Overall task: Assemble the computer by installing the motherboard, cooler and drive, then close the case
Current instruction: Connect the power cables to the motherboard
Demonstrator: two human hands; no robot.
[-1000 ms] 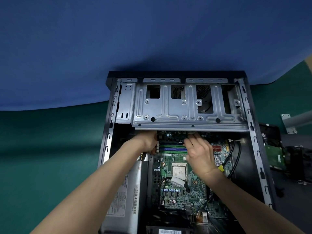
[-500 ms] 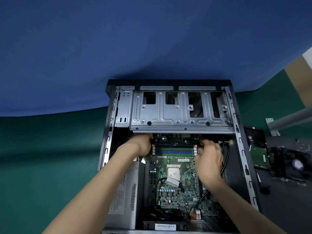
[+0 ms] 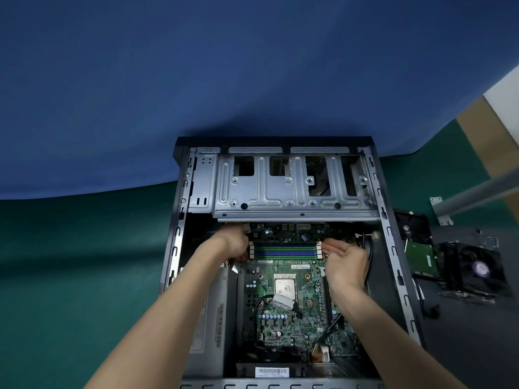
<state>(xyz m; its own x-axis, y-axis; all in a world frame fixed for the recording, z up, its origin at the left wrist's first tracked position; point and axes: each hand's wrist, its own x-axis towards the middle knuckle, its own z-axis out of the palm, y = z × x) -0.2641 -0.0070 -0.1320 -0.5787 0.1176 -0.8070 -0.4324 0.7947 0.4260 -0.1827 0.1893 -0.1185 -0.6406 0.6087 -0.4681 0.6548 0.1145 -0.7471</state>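
The open computer case (image 3: 391,248) lies flat on the table. Inside it sits the green motherboard (image 3: 283,318), with its bare processor (image 3: 285,286) and blue and green memory slots (image 3: 283,249). My left hand (image 3: 234,245) curls over the board's far left edge, beside the slots. My right hand (image 3: 346,262) is at the slots' right end, fingers stretched out and touching the board, palm turned left. The hard drive (image 3: 421,258) and the black fan cooler (image 3: 477,269) lie outside the case on the right.
A grey metal drive cage (image 3: 280,189) spans the far end of the case above the board. The power supply (image 3: 213,318) fills the near left side. Black cables (image 3: 369,248) run by the right wall. A metal bar with a bracket (image 3: 477,192) lies at the right.
My right hand has moved from over the memory slots to their right end and opened its fingers. The left hand stays at the board's left edge. The view has shifted.
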